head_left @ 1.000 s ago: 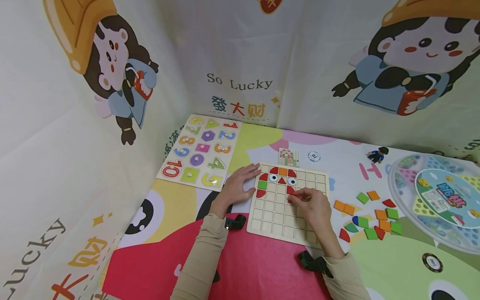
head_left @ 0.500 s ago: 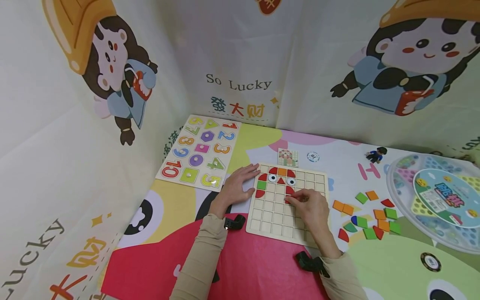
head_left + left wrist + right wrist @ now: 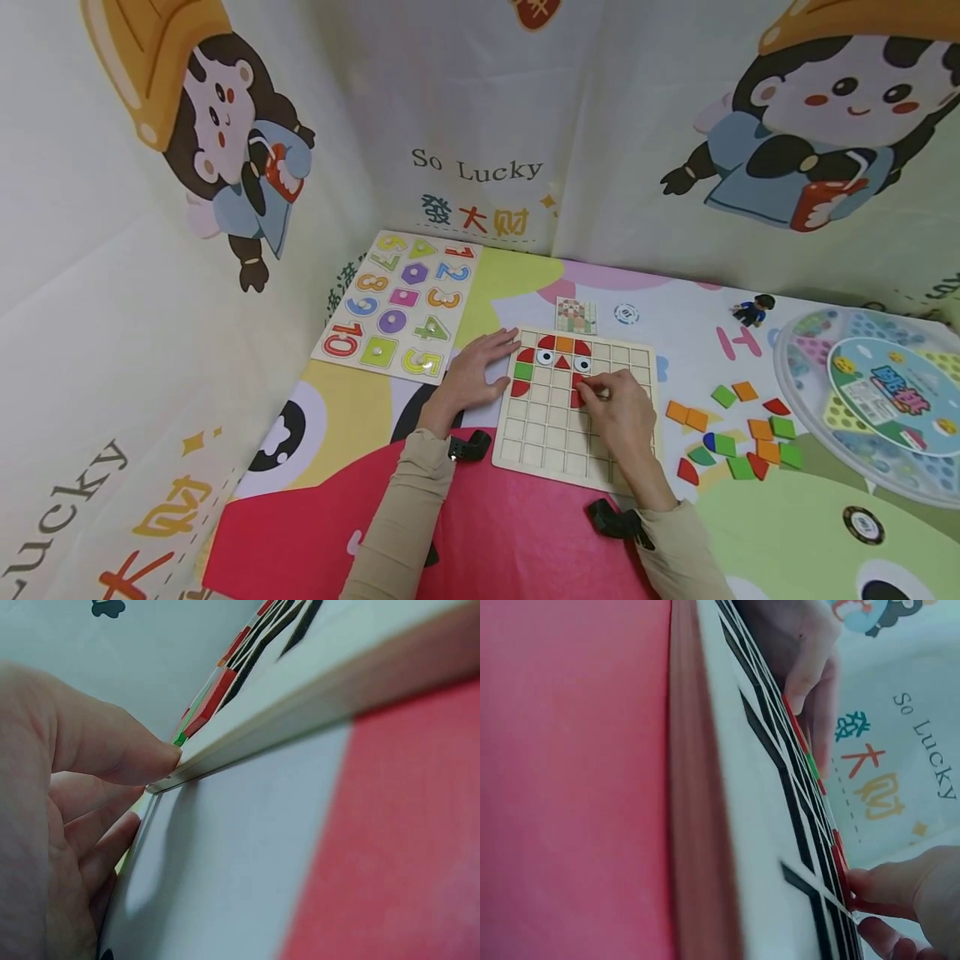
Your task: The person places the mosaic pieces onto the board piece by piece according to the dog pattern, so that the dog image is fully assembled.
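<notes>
A wooden grid board [image 3: 540, 433] lies in front of me, with red, orange and green pieces and two eye tiles [image 3: 545, 357] in its upper left cells. My left hand [image 3: 474, 373] rests at the board's left edge, fingers extended; in the left wrist view its thumb [image 3: 127, 746] touches the edge. Over the board's middle, my right hand [image 3: 621, 410] has thumb and index finger pinched at a red quarter-circle piece [image 3: 576, 399], just below another red piece [image 3: 577, 380]. Its fingertips partly hide these pieces. The right wrist view shows the right hand [image 3: 915, 896] low at the grid.
Loose orange, green, red and blue pieces [image 3: 741, 468] lie right of the board. A number puzzle [image 3: 405, 317] is at the left, a pattern card [image 3: 576, 316] behind the board. Farther right are a toy figure [image 3: 753, 311], a round clear-rimmed box [image 3: 892, 400] and a black chip [image 3: 863, 525].
The right hand has shifted slightly up the board, and the red quarter-circle piece now lies in a cell under the upper red piece. The left hand stays at the board's edge.
</notes>
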Demonstrator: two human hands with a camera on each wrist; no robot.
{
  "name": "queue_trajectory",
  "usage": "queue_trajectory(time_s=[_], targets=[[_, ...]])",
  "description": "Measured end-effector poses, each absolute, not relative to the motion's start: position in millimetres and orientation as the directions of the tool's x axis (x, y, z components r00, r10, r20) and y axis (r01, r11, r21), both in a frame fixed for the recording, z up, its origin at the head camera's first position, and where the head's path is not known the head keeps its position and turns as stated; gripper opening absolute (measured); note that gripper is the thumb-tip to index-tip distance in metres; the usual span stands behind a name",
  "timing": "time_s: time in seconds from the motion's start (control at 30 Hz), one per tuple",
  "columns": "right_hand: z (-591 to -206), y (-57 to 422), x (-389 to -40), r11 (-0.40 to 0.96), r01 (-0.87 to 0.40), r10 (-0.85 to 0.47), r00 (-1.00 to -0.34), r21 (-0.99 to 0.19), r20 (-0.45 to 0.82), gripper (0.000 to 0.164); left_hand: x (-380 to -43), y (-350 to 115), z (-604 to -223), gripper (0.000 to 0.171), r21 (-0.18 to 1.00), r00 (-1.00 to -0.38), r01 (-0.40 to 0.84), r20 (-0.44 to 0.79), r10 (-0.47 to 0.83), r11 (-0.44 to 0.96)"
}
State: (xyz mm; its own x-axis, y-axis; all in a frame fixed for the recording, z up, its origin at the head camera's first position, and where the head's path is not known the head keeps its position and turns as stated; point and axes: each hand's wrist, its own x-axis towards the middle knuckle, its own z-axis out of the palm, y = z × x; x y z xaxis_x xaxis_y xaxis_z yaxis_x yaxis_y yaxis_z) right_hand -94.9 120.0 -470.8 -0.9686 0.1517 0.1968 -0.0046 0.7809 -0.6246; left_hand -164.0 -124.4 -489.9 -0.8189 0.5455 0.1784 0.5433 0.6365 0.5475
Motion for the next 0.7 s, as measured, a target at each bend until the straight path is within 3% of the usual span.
queue_trajectory(time_s=[0.37, 0.7], targets=[[-450.4, 136.5, -93.6, 0.735, 0.008, 0.236, -0.941, -0.678, 0.244, 0.02, -163.1, -122.3, -485.9, 0.059, 0.547, -0.815, 0.549, 0.185, 0.549, 0.632], [-441.3, 241.7, -69.8, 0.711, 0.237, 0.433, -0.89, -0.662, 0.146, 0.03, -160.9, -124.1, -485.1, 0.058, 0.572, -0.827, 0.526, 0.171, 0.536, 0.629]])
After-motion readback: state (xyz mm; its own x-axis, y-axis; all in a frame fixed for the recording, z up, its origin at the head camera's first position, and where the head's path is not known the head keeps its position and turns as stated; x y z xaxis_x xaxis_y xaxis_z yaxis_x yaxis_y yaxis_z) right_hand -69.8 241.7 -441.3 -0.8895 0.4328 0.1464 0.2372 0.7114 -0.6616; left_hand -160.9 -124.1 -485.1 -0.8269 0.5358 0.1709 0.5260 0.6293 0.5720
